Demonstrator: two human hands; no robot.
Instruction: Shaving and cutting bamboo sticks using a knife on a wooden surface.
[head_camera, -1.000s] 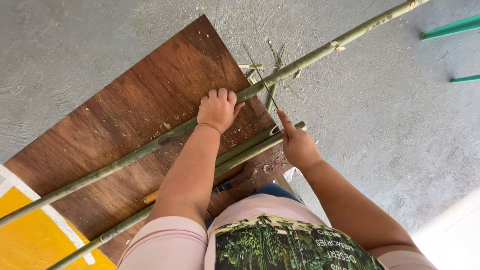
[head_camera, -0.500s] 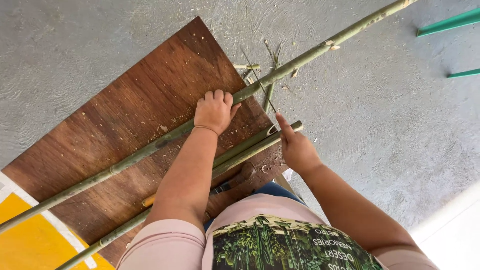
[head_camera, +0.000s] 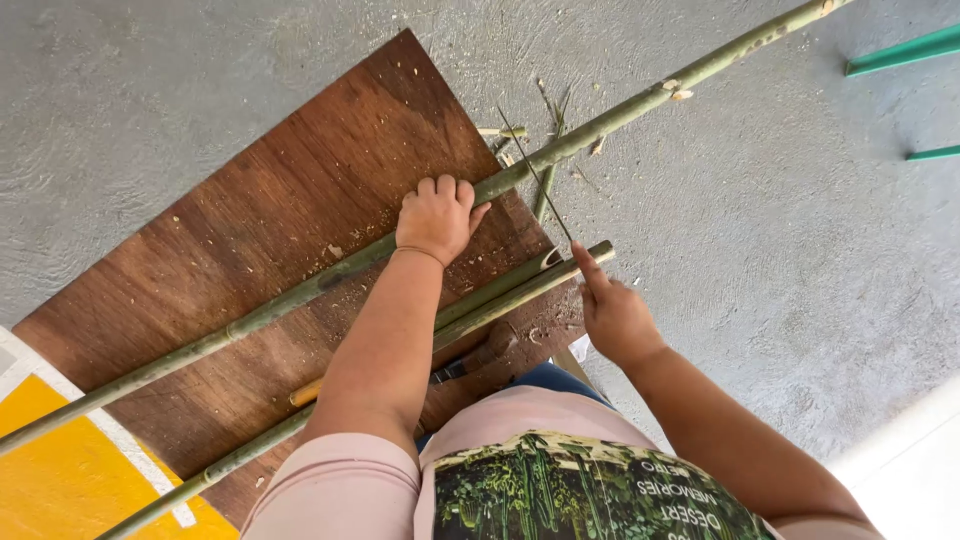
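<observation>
- The left hand (head_camera: 437, 216) is stretched forward from a bent elbow, palm down, fingers curled over the long green bamboo pole (head_camera: 300, 291) and pressing it onto the brown wooden board (head_camera: 250, 240); it is closed around the pole near the board's far right edge.
- That pole runs slantwise across the whole board, from beyond its near left corner up past its far right corner and on over the grey concrete floor (head_camera: 780, 260).
- The right hand (head_camera: 612, 312) sits lower, just off the board's right edge, wrist bent, index finger stretched out and pinching a thin dark sliver (head_camera: 535, 172) with the thumb; the other fingers are folded in.
- The sliver rises from the fingertips and leans up and left across the pole.
- A second, shorter bamboo pole (head_camera: 505, 293) lies nearer the body, roughly parallel to the first, its cut end at the board's right edge just beside the right hand's fingertip.
- A wooden-handled tool (head_camera: 470, 358) lies on the board under the left forearm, mostly hidden; its kind cannot be told.
- Pale shavings (head_camera: 345, 255) are scattered over the board, and loose green strips (head_camera: 545, 195) lie at its far right corner.
- Green bars (head_camera: 900, 48) show at the upper right, well apart.
</observation>
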